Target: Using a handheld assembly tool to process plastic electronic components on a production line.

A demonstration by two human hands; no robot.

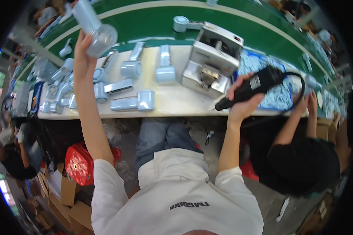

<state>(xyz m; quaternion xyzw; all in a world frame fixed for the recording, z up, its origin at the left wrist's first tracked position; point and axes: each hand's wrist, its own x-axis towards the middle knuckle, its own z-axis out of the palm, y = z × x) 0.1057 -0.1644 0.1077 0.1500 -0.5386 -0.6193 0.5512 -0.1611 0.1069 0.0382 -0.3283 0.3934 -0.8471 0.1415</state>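
While fingers of the left hand (84,49) clasp a pale-blue device (100,38), its long axis slanting toward the view's upper left, those of the right hand (245,102) wrap a black power tool (261,86), tip leftward, well to the device's right.

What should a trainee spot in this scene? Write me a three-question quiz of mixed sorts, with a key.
1. Which hand holds the black tool?
a) left
b) right
c) neither
2. True or false: the left hand is empty.
3. Fill in the colour: the stool on the left, below the table, is ____.

Key:
1. b, the right hand.
2. False; it holds up a blue piece.
3. Red.
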